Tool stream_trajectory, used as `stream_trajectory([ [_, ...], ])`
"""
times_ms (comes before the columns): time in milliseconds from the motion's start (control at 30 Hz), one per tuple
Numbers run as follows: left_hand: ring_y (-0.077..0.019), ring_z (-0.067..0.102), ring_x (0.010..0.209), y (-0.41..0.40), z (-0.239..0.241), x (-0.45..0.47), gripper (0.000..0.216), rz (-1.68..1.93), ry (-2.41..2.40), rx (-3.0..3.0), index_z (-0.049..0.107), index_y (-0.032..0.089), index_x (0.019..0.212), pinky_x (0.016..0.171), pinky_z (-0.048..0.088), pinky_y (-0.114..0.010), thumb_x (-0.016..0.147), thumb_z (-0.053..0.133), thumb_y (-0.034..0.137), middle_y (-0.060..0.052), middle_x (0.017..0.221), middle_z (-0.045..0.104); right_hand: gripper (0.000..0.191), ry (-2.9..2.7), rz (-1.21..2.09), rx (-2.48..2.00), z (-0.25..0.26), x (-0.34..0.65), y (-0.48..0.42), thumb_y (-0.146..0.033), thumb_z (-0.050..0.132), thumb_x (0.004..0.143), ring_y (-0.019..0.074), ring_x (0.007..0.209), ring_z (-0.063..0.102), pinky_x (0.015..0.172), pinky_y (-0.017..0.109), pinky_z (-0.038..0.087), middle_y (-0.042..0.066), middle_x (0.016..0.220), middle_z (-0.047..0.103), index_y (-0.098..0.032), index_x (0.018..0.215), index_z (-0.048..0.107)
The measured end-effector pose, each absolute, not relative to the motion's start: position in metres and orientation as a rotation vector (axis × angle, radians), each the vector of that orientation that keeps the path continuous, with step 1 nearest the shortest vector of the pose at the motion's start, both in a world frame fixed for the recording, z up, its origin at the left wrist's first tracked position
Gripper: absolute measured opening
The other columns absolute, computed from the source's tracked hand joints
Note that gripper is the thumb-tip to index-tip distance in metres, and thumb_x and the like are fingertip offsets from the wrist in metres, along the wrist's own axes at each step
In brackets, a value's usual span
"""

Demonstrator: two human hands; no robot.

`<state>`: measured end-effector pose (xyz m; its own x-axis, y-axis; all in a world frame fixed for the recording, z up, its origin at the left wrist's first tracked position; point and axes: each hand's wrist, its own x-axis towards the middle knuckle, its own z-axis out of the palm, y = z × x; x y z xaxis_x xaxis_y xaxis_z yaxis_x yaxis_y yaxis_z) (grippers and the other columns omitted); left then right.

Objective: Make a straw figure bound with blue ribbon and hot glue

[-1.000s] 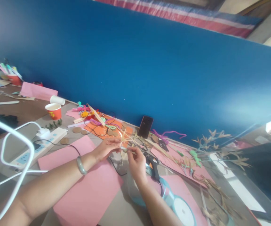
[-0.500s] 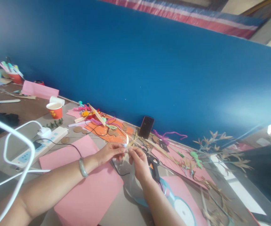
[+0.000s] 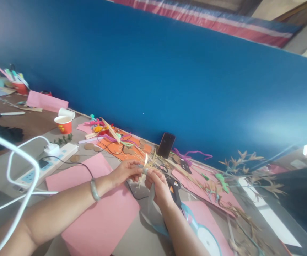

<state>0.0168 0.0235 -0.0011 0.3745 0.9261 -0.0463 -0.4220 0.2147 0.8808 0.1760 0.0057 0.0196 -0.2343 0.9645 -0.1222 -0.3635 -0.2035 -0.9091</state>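
Observation:
My left hand (image 3: 128,171), with a pale bangle (image 3: 95,189) on the wrist, is closed in a pinch. My right hand (image 3: 157,183) pinches from the other side, its fingertips meeting the left ones. Between them is a small pale piece with a curved, pointed tip (image 3: 146,159) standing up. Its kind is too small to tell, and the fingers cover its lower part. Thin straw-like strands (image 3: 139,182) show just below the fingertips. Pink paper (image 3: 100,213) lies under my left forearm, and a light-blue and white item (image 3: 208,238) is partly hidden by my right forearm.
A power strip (image 3: 48,167) with a white cable lies at left, near a red paper cup (image 3: 63,124). Against the blue partition (image 3: 153,71) stands a phone (image 3: 166,145). Orange paper (image 3: 111,147) carries craft bits. Dried leafy stems (image 3: 245,161) spread at right.
Both hands stay together, the right fingertips turned slightly around the small piece. Its pale tip is a little lower and further right. The camera has shifted slightly.

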Motion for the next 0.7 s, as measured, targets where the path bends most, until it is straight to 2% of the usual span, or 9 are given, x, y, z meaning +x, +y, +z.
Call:
stream_trajectory([
  [100,-0.0089,0.056,0.047,0.023,-0.001,0.018,0.047,1.056,0.692,0.862,0.062,0.011,0.099,0.05,0.041,-0.02,0.063,0.079,0.036,0.0,0.061,0.062,0.034,-0.939,1.659,-0.866,0.018,0.176,0.006,-0.037,0.074,0.07,0.0039,0.041,0.015,0.041,0.02,0.014,-0.011,0.049,0.023,-0.019,0.061,0.047],
  [267,-0.0079,0.054,0.048,0.024,-0.005,0.018,0.032,1.112,0.68,0.839,0.066,0.009,0.077,0.05,0.041,-0.021,0.062,0.08,0.033,-0.001,0.06,0.06,0.026,-0.953,1.659,-0.884,0.017,0.176,0.006,-0.037,0.073,0.071,0.0042,0.041,0.017,0.041,0.02,0.015,-0.011,0.049,0.027,-0.018,0.075,0.056],
  [400,-0.0081,0.053,0.049,0.027,-0.01,0.018,0.026,1.154,0.67,0.869,0.066,0.009,0.071,0.052,0.041,-0.021,0.066,0.078,0.031,-0.001,0.057,0.059,0.028,-0.984,1.628,-0.931,0.017,0.175,0.006,-0.037,0.072,0.072,0.0047,0.042,0.023,0.042,0.019,0.017,-0.01,0.049,0.034,-0.018,0.088,0.059],
  [700,-0.0099,0.054,0.05,0.023,-0.004,0.018,0.024,1.209,0.71,0.972,0.067,0.01,0.072,0.053,0.043,-0.022,0.069,0.074,0.033,0.0,0.053,0.058,0.026,-1.175,1.351,-1.05,0.015,0.172,0.003,-0.04,0.07,0.073,0.006,0.043,0.034,0.044,0.02,0.026,-0.008,0.051,0.043,-0.019,0.083,0.059],
])
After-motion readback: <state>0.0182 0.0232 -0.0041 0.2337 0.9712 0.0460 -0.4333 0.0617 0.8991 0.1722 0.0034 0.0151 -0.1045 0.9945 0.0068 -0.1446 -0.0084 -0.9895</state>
